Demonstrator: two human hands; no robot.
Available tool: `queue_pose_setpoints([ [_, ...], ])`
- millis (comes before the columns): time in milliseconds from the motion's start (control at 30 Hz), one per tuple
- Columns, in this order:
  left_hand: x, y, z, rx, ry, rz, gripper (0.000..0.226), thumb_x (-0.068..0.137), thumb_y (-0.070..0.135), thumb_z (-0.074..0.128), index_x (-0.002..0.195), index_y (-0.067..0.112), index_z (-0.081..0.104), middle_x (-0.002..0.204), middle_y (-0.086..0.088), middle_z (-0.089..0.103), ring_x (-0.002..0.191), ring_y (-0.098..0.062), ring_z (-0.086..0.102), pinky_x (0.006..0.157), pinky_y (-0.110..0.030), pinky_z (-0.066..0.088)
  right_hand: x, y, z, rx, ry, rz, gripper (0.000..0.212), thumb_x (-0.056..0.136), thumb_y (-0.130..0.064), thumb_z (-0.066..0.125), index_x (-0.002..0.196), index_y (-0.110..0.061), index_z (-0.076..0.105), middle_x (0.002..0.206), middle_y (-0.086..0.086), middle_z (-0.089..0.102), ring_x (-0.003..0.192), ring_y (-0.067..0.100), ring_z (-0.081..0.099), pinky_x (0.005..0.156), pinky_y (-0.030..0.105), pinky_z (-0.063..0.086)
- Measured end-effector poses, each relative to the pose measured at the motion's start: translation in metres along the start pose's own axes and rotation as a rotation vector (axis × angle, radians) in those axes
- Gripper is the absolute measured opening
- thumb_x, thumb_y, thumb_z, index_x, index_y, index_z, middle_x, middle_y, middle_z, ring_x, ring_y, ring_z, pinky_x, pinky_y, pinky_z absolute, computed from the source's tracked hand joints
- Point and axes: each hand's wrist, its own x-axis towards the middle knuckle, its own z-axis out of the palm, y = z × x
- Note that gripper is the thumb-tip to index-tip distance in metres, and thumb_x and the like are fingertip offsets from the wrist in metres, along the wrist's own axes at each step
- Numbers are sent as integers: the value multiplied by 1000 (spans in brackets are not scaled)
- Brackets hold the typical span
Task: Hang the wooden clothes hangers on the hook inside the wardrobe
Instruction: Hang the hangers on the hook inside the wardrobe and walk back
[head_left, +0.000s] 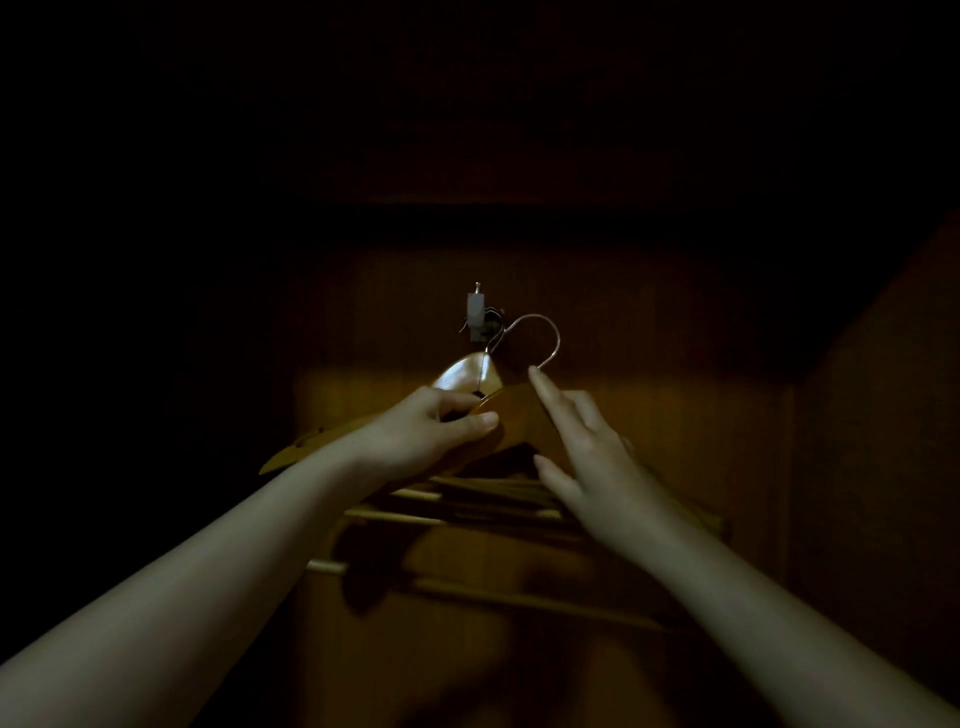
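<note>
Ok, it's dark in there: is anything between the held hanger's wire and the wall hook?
Nothing visible lies between them. The wall hook already seems to carry a second hanger, just behind the held hanger.

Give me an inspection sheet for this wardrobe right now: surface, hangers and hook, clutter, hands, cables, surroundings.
Surface: wardrobe back panel, brown wood, dimly lit.
Job's things: wall hook on the panel, with thin wires at it; wooden hanger held just below it; a metal hanger hook beside the wall hook, not over it; more hanger bars lower down.
Clutter: nothing seen.
Hands: left hand grips the wooden hanger; right hand open, index fingertip at the metal hanger hook's tip.
Cables: nothing seen.
Surroundings: side wall on the right; elsewhere too dark to tell.
</note>
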Motion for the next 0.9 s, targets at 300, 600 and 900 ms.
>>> queue_pose_setpoints([
  [300,36,11,-17,611,320,94,52,80,39,66,127,24,48,114,6,54,106,-13,54,88,-33,50,49,1,-19,-67,-16,137,72,95,-22,48,149,-27,0,146,3,27,125,32,41,92,33,40],
  [600,50,-36,-36,752,282,-71,44,89,29,57,130,20,45,108,-2,61,90,-14,57,69,-25,43,95,-3,5,-77,-175,226,73,91,-9,52,149,-22,10,144,11,31,128,36,39,99,43,41],
  [900,45,-64,-35,732,329,-183,47,90,32,55,134,24,42,122,-5,60,107,-21,58,89,-42,51,87,-2,32,-172,-223,225,61,97,-22,42,148,-12,10,147,17,24,128,32,38,98,37,39],
])
